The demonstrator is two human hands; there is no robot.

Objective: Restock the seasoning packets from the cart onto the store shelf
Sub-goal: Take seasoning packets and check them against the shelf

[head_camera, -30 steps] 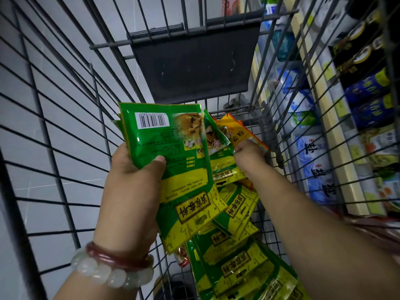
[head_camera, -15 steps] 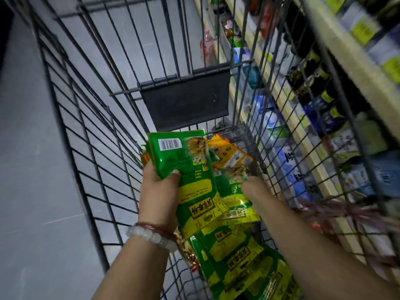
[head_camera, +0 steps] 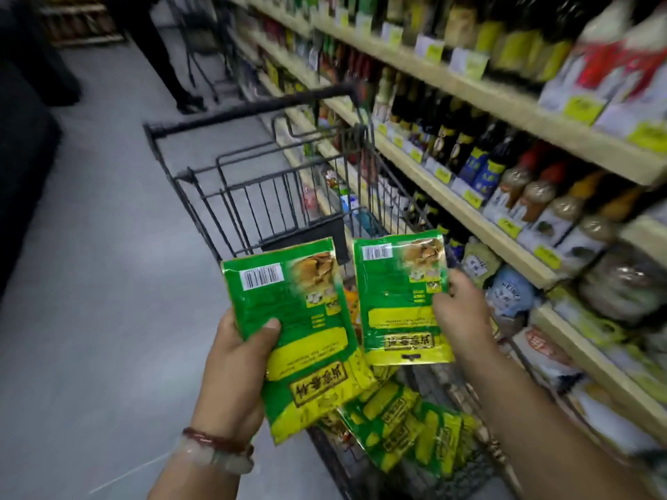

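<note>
While both hands are raised above the cart, each carries stock lifted clear of its basket. The left hand holds a stack of packets, thumb pressed across the face and fingers curled behind; this grip is judged to keep several flat pouches together as one bundle. The right hand pinches a single packet by its right edge, just right of the stack and on the cart's shelf side, probably so it can be passed sideways to the store shelf. More packets lie heaped in the cart's near end, below both hands. The packets are glossy green pouches with a yellow band, a white barcode panel, a food picture and dark characters on a yellow label; the print reads upside down from this view. Bracelets sit on the left wrist. Right of the cart, shelf tiers carry dark bottles and price tags. Beyond the cart's far end a person's legs stand in the aisle, blurred
</note>
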